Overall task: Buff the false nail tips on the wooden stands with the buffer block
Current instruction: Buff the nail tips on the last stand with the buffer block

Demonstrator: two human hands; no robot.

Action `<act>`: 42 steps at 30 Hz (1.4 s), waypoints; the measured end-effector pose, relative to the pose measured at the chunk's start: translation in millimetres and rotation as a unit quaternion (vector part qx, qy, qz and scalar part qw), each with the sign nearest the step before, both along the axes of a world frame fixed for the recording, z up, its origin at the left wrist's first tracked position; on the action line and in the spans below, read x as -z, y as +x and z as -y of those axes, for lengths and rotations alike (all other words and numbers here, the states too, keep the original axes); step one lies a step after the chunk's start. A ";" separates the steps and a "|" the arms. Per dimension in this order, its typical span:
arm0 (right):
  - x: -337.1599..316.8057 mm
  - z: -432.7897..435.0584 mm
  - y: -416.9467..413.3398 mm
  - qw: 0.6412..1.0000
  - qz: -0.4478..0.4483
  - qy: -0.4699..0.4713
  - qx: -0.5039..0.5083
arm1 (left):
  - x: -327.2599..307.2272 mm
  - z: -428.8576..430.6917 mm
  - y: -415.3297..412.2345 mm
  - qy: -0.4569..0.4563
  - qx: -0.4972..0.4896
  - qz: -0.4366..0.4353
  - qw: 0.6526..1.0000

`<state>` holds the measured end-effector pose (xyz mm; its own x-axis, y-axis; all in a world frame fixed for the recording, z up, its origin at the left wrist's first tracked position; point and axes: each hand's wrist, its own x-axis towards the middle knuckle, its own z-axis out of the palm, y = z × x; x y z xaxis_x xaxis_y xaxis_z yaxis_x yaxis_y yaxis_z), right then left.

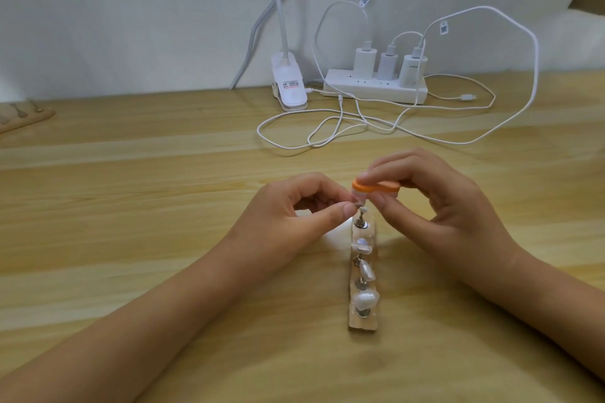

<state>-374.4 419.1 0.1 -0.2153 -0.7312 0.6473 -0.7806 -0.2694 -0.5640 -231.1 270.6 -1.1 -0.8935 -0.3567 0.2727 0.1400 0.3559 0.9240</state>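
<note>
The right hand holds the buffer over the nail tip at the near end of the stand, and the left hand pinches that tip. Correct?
No. In the head view the right hand holds the buffer over the tip at the far end of the stand, not the near end. The left hand pinches that tip.

Buffer block above the wooden stand.
Its pale end touches the farthest nail tip; three pearly tips sit tilted on nearer pegs.
</note>
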 end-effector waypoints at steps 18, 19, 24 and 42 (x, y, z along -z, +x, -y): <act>1.5 0.0 0.0 1.000 0.011 -0.006 0.015 | 2.7 2.5 -1.7 0.014 0.008 -0.015 1.000; 1.8 -0.6 1.6 1.000 -0.008 -0.010 0.003 | 2.8 2.5 -1.6 0.011 0.008 -0.017 1.000; 2.3 1.3 0.2 0.999 0.021 0.007 0.029 | 1.9 2.7 -2.5 0.006 0.009 -0.016 1.000; 3.6 0.4 5.2 1.000 0.014 -0.015 -0.006 | 1.0 1.9 -2.4 0.010 0.008 -0.015 1.000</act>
<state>-369.3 418.7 -3.5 -0.2250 -0.7134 0.6637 -0.7619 -0.2958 -0.5762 -233.5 268.7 -2.2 -0.8909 -0.3470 0.2932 0.1740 0.3356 0.9258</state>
